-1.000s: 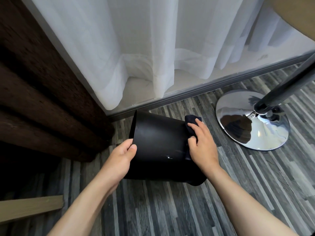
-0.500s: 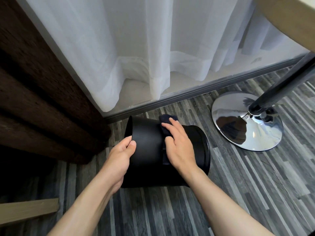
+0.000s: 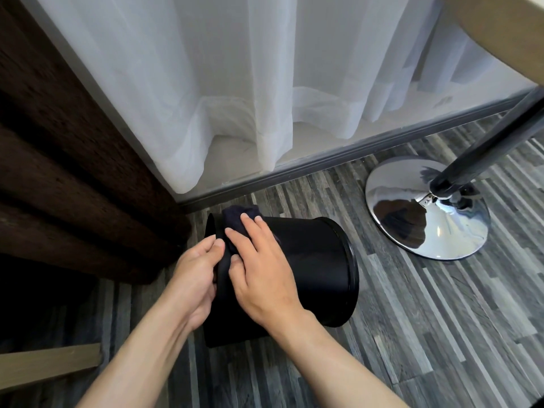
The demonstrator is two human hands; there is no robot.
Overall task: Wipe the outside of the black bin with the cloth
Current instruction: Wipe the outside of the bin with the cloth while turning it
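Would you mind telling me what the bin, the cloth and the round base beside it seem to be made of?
Bin: likely plastic, smooth matte black, soft sheen. Cloth: dark, soft fabric, bunched folds. Base: polished chrome-like metal, mirroring the room.

Bare left forearm (image 3: 138,348) and right forearm (image 3: 338,363); the left hand (image 3: 195,278) and right hand (image 3: 262,269) have short, plain fingernails.

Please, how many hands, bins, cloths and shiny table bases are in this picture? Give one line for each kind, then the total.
2 bare hands: left hand, right hand
1 round black plastic bin
1 dark blue cloth
1 round chrome table base
Total: 5
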